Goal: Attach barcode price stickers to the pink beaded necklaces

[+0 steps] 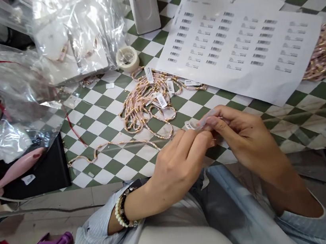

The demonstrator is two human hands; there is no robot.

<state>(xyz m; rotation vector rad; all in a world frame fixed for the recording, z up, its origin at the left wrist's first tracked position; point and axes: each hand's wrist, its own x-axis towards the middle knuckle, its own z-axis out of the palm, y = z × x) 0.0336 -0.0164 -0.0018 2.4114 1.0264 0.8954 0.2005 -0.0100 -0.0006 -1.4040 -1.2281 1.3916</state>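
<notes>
A checked table (109,172) (green and white) stands over a tiled floor (70,196).

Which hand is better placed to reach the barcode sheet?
Likely the right hand: it is close on the near side of the barcode sheet, while the left hand is farther off, nearer the bead strands. The right pinches a pale strip, though, so it would probably have to let go first.
</notes>
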